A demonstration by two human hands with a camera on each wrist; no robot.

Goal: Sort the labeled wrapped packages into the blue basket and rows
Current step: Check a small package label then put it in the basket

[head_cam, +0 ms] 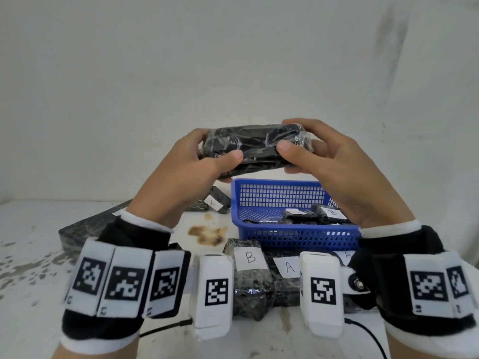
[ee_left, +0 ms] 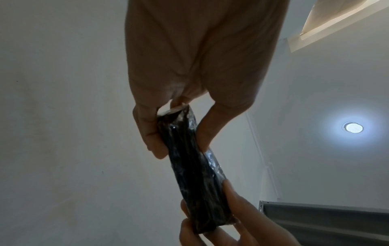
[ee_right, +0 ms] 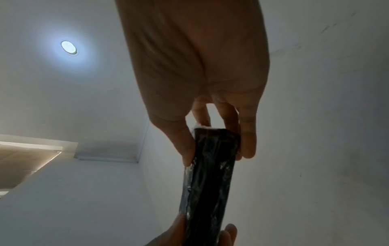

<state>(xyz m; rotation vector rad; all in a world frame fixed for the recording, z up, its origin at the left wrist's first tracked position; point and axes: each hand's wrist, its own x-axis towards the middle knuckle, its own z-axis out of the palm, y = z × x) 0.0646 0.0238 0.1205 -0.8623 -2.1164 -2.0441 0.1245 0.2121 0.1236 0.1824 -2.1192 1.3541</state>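
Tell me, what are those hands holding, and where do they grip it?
A black wrapped package, held above the blue basket: the left hand grips its left end, the right hand its right end.

Black wristbands point(head_cam: 134, 237), white coded tags point(head_cam: 215, 286)

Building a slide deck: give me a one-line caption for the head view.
Both hands, left hand and right hand, hold a black wrapped package above the blue basket.
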